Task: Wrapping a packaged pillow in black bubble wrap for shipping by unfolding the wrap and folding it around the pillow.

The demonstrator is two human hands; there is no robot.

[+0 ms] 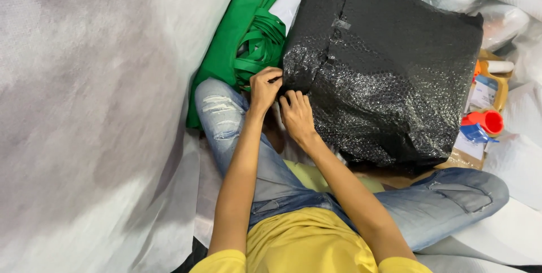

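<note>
A large parcel wrapped in black bubble wrap point(389, 70) lies in front of me, reaching from my knees to the far right. Both hands meet at its near left corner. My left hand point(264, 88) pinches the wrap's edge at that corner. My right hand point(297, 116) presses on the wrap just beside it, fingers curled against the edge. I sit cross-legged in torn blue jeans point(226, 120) and a yellow shirt.
Folded green fabric bags with straps point(251, 36) lie left of the parcel. White sheeting point(96, 109) covers the left side. At the right sit a red tape dispenser point(485, 120), a yellow container point(497, 81) and white wrapped bundles point(502, 19).
</note>
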